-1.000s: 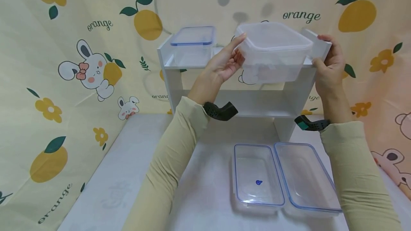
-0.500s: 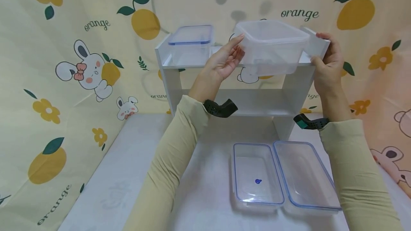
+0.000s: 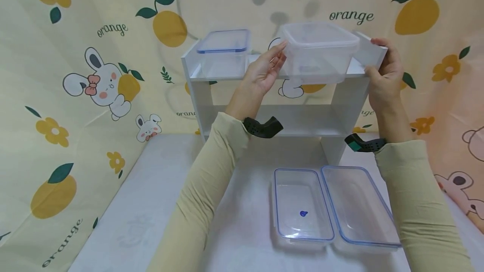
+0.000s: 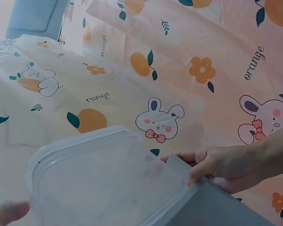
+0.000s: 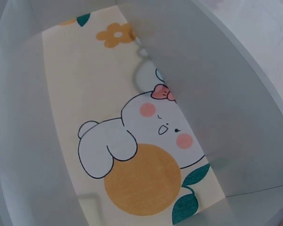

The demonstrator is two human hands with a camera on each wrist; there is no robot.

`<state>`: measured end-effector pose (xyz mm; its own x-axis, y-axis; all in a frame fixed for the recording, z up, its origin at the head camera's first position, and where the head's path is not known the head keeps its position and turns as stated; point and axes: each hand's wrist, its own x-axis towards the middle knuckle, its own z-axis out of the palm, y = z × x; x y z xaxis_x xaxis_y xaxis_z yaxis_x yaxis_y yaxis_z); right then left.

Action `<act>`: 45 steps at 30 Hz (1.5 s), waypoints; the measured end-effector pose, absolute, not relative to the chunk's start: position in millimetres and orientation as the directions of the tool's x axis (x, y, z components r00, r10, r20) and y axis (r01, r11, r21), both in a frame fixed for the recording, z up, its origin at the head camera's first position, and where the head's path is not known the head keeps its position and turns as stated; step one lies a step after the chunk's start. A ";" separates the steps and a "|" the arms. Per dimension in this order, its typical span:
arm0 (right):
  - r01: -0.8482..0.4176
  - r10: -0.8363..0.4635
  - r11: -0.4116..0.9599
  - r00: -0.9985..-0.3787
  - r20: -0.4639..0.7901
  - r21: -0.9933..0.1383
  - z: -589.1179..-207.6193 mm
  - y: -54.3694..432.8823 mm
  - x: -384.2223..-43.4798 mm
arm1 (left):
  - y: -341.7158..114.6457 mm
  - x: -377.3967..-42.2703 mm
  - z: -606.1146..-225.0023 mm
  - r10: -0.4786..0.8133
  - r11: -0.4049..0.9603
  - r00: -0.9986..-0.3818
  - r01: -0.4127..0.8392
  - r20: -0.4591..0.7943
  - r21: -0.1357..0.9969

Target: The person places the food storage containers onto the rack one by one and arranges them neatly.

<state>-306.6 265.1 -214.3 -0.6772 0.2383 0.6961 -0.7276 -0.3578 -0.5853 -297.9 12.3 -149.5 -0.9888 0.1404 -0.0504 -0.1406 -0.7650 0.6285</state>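
My right hand (image 3: pixel 387 72) grips the white side panel (image 3: pixel 372 53), likely to steady it. Left hand (image 3: pixel 262 70) touches the clear box (image 3: pixel 321 62), gripping or pushing, can't tell; box is at top shelf (image 3: pixel 357 68) front edge.

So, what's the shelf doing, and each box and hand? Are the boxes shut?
White shelf: standing on the table
Plain box: lid on, jutting past the shelf's front edge
Blue-rimmed box on the shelf: lid on, upright
Box with the blue mark: lid on, flat
Box right of it: lid on, flat
Left hand: fingers against the plain box
Right hand: gripping the shelf's side
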 end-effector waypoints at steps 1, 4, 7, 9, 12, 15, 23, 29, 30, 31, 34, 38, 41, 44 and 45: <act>-0.727 0.237 -0.361 -0.677 0.696 -0.584 -214.3 265.0 -306.7 | 13.4 -298.3 -149.8 0.132 -0.770 -0.990 -0.134 -0.049 0.624; -0.723 0.238 -0.370 -0.681 0.693 -0.583 -214.5 264.5 -306.5 | 16.9 -299.1 -150.8 0.105 -0.781 -0.994 -0.110 -0.044 0.615; -0.722 0.241 -0.370 -0.682 0.690 -0.585 -214.6 263.9 -306.4 | 20.5 -298.5 -153.1 0.078 -0.765 -0.996 -0.080 -0.032 0.639; -0.722 0.241 -0.367 -0.683 0.690 -0.586 -214.6 263.6 -306.5 | 21.8 -296.7 -155.0 0.069 -0.734 -0.998 -0.057 -0.008 0.676; -0.731 0.240 -0.356 -0.673 0.699 -0.582 -214.5 263.8 -307.2 | 22.6 -292.5 -157.6 0.059 -0.688 -0.998 -0.015 0.036 0.725; -0.737 0.245 -0.342 -0.669 0.701 -0.584 -214.6 264.6 -307.1 | 23.7 -287.0 -160.3 0.043 -0.635 -0.994 0.051 0.101 0.771; -0.742 0.243 -0.337 -0.663 0.708 -0.579 -215.6 264.5 -307.6 | 25.0 -268.2 -176.4 -0.025 -0.217 -0.924 0.377 0.382 0.900; -0.747 0.245 -0.323 -0.659 0.711 -0.581 -214.9 262.7 -307.2 | 25.5 -258.2 -190.3 -0.005 0.128 -0.733 0.674 0.680 0.727; -0.747 0.245 -0.319 -0.660 0.710 -0.583 -214.9 262.3 -307.1 | 25.4 -257.7 -192.5 0.002 0.184 -0.692 0.710 0.722 0.680; -0.745 0.246 -0.315 -0.662 0.708 -0.587 -214.9 262.3 -306.9 | 25.6 -257.5 -194.4 0.010 0.237 -0.654 0.737 0.757 0.633; -0.742 0.248 -0.310 -0.667 0.703 -0.595 -215.1 262.3 -306.2 | 26.3 -258.2 -199.7 0.056 0.373 -0.550 0.786 0.833 0.494; -0.741 0.247 -0.309 -0.668 0.702 -0.596 -215.3 262.0 -305.7 | 27.4 -259.9 -204.0 0.188 0.542 -0.393 0.806 0.900 0.239; -0.750 0.238 -0.315 -0.656 0.716 -0.582 -214.9 261.6 -306.0 | 29.1 -260.2 -205.6 0.312 0.652 -0.298 0.758 0.902 0.024; -0.755 0.231 -0.323 -0.648 0.726 -0.571 -214.2 261.3 -306.3 | 31.5 -260.1 -206.7 0.391 0.712 -0.284 0.696 0.876 -0.092; -0.758 0.229 -0.323 -0.644 0.730 -0.567 -214.1 261.2 -306.5 | 32.2 -260.3 -207.2 0.402 0.725 -0.291 0.681 0.868 -0.108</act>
